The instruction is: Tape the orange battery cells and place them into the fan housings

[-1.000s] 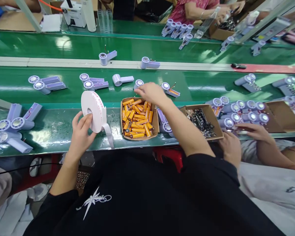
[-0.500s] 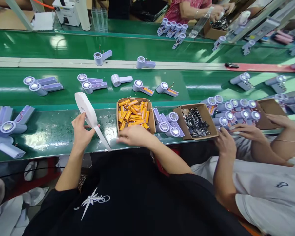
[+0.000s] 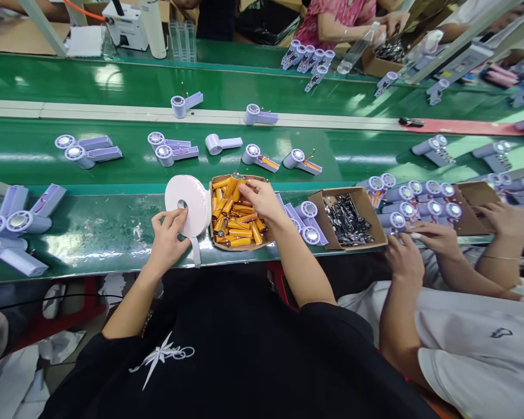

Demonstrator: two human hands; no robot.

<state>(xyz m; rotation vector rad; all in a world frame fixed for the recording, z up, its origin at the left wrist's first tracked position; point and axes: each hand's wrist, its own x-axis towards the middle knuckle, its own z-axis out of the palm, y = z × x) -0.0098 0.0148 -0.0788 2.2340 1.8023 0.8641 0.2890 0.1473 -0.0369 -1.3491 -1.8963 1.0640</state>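
Note:
My left hand (image 3: 169, 234) grips a roll of white tape (image 3: 191, 202) near its core, its flat side facing me. A loose tape end (image 3: 196, 254) hangs from the roll towards the table edge. Beside the roll stands a cardboard box (image 3: 232, 247) full of orange cylindrical batteries (image 3: 239, 226). My right hand (image 3: 262, 201) reaches over the box's far right part, thumb and fingers closed on an orange battery (image 3: 232, 187) at the top of the heap. The fingertips partly cover its end. Lilac fan housings (image 3: 308, 209) lie just right of the box, partly behind my right forearm.
A second box (image 3: 353, 218) holds small black parts. Co-workers' hands (image 3: 404, 253) work at the right. Several lilac fan housings (image 3: 81, 156) lie on the green belt (image 3: 131, 169), and more (image 3: 28, 221) sit at the left. Across the line, another person handles parts near a box.
My left hand has moved right with the tape roll and turned its flat side towards me. My right hand has gone from the box's near edge to the batteries at its far side.

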